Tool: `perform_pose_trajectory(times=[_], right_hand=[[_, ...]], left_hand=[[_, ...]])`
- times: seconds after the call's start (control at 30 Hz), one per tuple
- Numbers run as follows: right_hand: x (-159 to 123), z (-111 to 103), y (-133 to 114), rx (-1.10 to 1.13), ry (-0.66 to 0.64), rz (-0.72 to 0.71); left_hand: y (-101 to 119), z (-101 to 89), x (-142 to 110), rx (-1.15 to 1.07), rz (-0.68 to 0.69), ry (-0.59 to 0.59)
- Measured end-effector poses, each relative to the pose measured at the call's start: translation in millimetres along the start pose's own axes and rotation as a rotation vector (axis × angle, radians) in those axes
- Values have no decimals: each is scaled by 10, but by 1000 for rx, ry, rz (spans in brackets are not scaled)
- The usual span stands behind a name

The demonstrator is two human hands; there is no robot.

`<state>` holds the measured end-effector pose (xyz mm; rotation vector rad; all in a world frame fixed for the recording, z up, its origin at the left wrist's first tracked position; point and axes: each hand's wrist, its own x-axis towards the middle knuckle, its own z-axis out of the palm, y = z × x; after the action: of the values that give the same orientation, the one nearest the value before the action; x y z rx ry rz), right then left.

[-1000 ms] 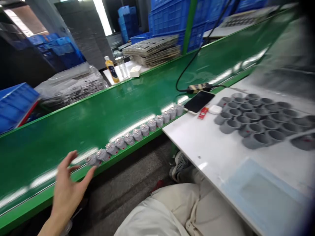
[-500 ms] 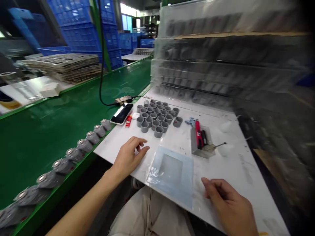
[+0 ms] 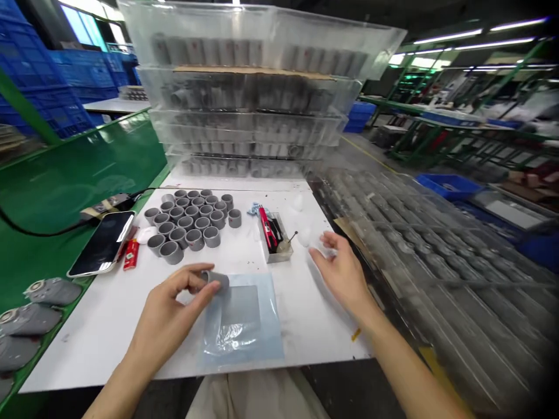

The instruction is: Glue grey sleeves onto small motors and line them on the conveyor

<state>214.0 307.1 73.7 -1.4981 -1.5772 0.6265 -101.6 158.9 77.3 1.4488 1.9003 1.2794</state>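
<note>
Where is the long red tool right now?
Near the middle of the head view, the long red tool lies in the small greyish box, right of the short grey tubes and left of the right hand.

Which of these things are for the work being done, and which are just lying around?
Likely for the work:
grey ring held in the left hand
loose grey rings beyond it
blue sheet
tool box

Probably just lying about:
phone
red packet
white rounded object
</note>
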Motion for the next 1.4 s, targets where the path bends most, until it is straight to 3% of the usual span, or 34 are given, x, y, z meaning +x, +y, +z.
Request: perform_pose_trajectory(times=[0.13,0.23,0.33,0.43,0.53,0.63,0.8,0.9,1.03,1.4], right_hand=[[409,216,121,63,-53,-12],[464,223,110,159,-39,-33],[237,68,-34,271,90,-92],[-186,-87,-230,402,201,-149],[-599,-114,-362,398,136,-153],[-831,-44,-417,427,119,-163],[-865,157,-538,677,117,-230],[-846,309,-610,685,60,-308],[-874,457,-611,671,96,-469],[-937,473,-532,628,37,-629]], left_hand=[[106,155,-221,-231,-139,-104],[184,243,-298,-338,-243,-180],[222,273,-351,-425,-333,-245],[221,267,-400,-485,-393,-282],[191,238,-427,-506,-417,-291],[150,208,-442,-498,-381,-245],[123,207,-472,-427,-362,-228],[135,214,-478,-405,-376,-246],[145,219,-480,-443,-375,-235],[262,287,-464,-354,-429,-172]])
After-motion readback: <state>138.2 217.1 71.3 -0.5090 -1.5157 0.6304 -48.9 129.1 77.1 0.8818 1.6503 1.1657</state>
